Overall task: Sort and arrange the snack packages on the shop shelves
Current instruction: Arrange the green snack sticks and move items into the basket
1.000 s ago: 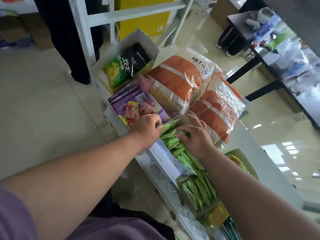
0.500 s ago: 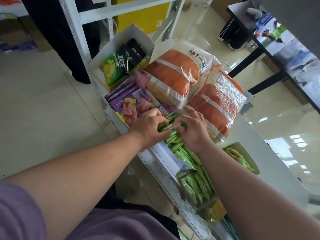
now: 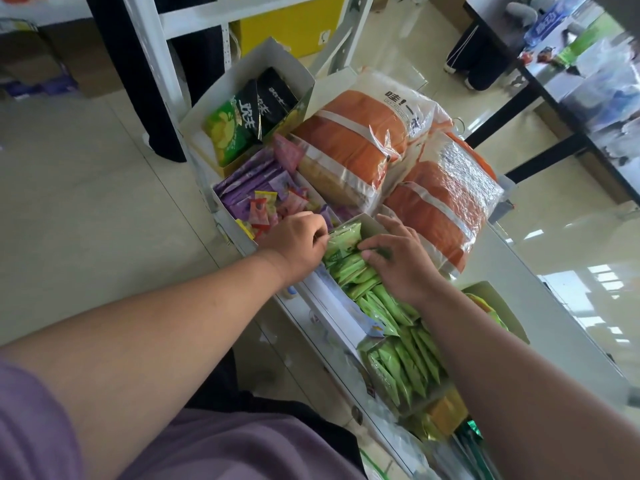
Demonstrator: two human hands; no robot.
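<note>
While both hands work the front box on the shelf [image 3: 554, 296], left hand [image 3: 294, 242] pinches a green packet [image 3: 343, 242] by its top edge; right hand [image 3: 398, 261], fingers spread, presses the upright green row [image 3: 384, 303].

Bright, even daylight fills the scene, with no hard shadows under the arms. Window light reflects as white patches on the glossy floor [image 3: 585, 271] at the right, and glare streaks the clear wrap of the orange bags [image 3: 446, 188]. The wide-angle lens bends the white shelf frame [image 3: 152, 64] and tilts the whole view. The far table [image 3: 588, 81] at the upper right is soft and washed out; the purple sleeve [image 3: 31, 424] at the lower left edge is blurred
</note>
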